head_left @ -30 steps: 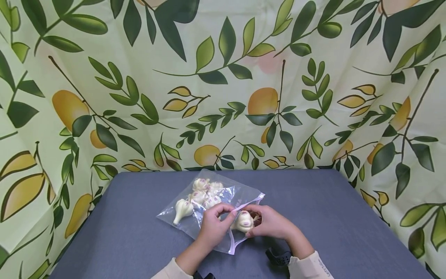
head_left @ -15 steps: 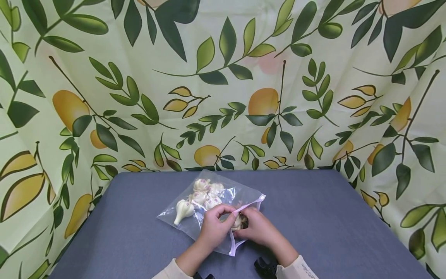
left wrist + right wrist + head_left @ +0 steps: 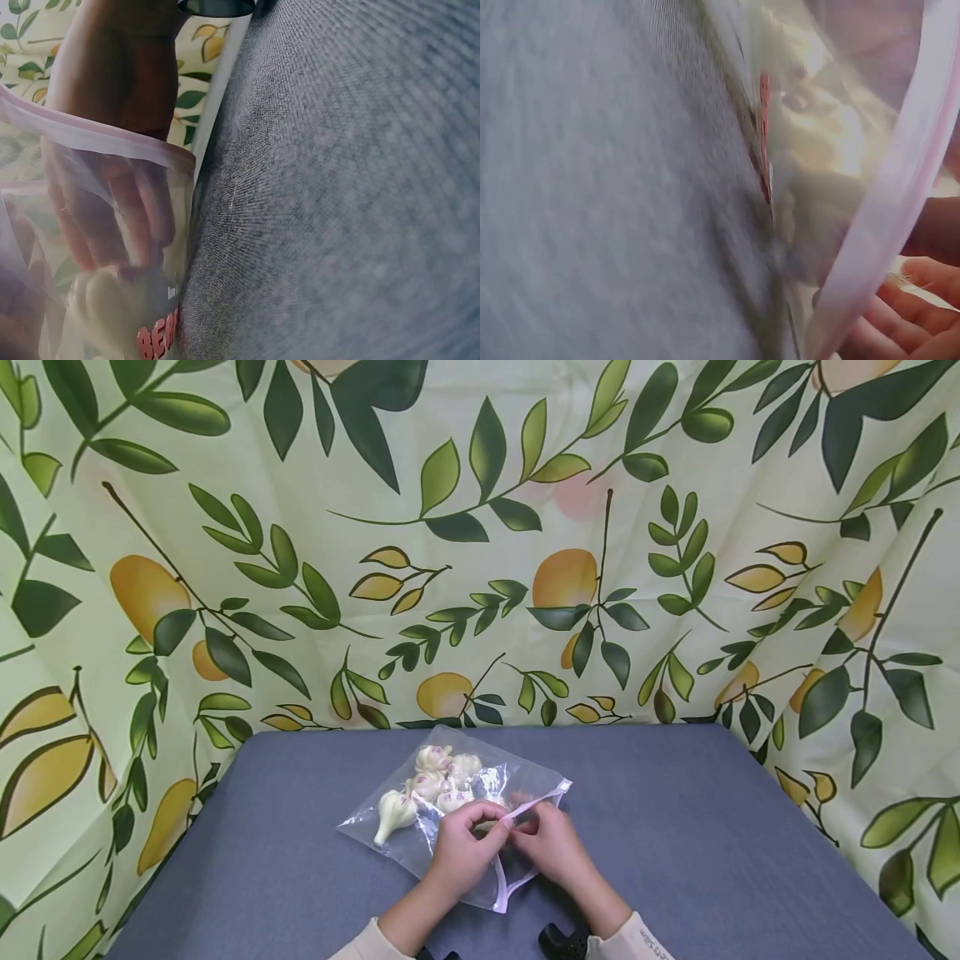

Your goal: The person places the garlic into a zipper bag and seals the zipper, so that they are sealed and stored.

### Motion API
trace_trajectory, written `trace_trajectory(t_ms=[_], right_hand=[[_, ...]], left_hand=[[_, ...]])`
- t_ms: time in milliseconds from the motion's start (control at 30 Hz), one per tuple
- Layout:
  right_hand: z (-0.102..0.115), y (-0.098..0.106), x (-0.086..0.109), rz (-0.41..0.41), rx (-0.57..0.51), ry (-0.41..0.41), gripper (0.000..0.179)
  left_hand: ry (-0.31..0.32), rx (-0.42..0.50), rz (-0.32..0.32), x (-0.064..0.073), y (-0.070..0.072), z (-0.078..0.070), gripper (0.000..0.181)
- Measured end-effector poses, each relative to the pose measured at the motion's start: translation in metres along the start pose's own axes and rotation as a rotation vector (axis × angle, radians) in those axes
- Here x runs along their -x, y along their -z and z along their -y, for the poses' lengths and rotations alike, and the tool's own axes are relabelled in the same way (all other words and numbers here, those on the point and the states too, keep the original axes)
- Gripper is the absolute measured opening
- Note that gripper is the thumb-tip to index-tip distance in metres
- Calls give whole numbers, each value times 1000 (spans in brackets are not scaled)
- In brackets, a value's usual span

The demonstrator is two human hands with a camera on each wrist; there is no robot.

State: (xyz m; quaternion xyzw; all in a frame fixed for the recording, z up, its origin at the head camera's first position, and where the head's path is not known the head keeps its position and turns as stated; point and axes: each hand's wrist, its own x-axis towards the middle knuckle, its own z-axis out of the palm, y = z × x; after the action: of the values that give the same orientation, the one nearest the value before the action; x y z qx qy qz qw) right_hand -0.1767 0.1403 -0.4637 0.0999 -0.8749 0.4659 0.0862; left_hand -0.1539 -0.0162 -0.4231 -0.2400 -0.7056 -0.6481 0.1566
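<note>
A clear zip bag (image 3: 525,768) with a pale pink rim lies on the table, its mouth facing right. Several white garlic bulbs (image 3: 396,812) with purple marks sit inside it. My left hand (image 3: 463,852) pinches the upper layer of the rim between thumb and fingers. Through the bag mouth reach the fingers of my right hand (image 3: 558,852). In the left wrist view these fingers come down on a garlic bulb (image 3: 105,307) behind the plastic. Near the right fingers, fine roots (image 3: 901,276) show in the right wrist view. From the head, this bulb is hidden by my hands.
The table (image 3: 675,827) has a grey-blue cloth cover. Behind and beside it hangs a leaf-and-fruit printed curtain (image 3: 480,635). Red lettering (image 3: 159,336) shows at the bag's lower side. A black wrist device (image 3: 562,942) sits by the right sleeve.
My right hand has moved left with a garlic bulb, from outside the mouth to inside the bag. My left hand keeps its pinch on the rim, almost unmoved.
</note>
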Motion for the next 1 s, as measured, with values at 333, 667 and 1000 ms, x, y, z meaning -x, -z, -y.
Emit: trace_trajectory(t_ms=[333,667,1000], right_hand=[[4,-7,2,165,-365,2,58],[-1,-3,-2,241,-457,-8,55],[-4,30,-8,0,-390,-210,15]], left_hand=[[0,1,7,0,0,3,6],[-48,-34,17,0,1,3,7],[2,-43,17,-1,0,-2,5]])
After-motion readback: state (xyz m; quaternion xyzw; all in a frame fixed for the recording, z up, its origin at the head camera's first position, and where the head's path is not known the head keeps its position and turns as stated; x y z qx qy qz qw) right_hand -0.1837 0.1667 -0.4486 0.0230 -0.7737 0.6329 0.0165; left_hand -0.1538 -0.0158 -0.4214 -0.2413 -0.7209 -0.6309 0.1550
